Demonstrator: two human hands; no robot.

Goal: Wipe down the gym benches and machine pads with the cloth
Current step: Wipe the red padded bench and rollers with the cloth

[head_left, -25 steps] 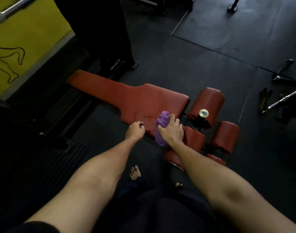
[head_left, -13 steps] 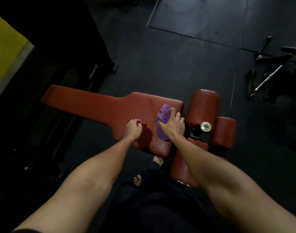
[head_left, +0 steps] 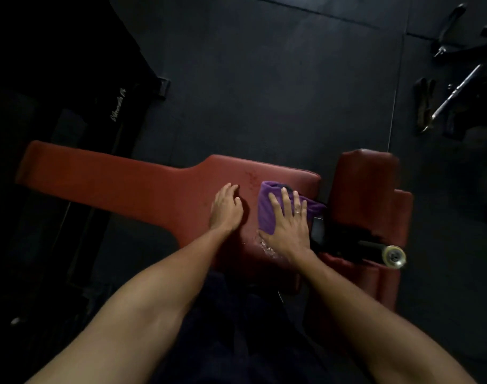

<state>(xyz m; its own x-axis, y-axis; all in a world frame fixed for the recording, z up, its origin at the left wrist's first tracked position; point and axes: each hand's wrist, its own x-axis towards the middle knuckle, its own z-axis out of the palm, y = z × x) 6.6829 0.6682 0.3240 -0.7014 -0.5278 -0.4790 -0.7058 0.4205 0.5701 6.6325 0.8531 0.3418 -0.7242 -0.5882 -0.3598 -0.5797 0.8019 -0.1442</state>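
Note:
A long red padded bench (head_left: pixel 131 187) runs left to right below me, narrow at the left and wide at the right. On its wide end lies a purple cloth (head_left: pixel 267 206). My right hand (head_left: pixel 288 225) presses flat on the cloth with fingers spread. Wet drops glisten on the pad just below that hand. My left hand (head_left: pixel 225 207) rests on the bare pad just left of the cloth, fingers relaxed and holding nothing. Red roller pads (head_left: pixel 367 189) stand at the right end of the bench.
A metal bar end with a shiny cap (head_left: pixel 394 256) sticks out between the rollers. Black machine frame (head_left: pixel 120 103) stands at the left behind the bench. Loose bars and handles (head_left: pixel 455 90) lie on the dark rubber floor at the upper right.
My view has tilted down over the bench. My right hand has gone from gripping the bunched cloth to pressing it flat on the pad. My left hand's fingers have spread on the pad.

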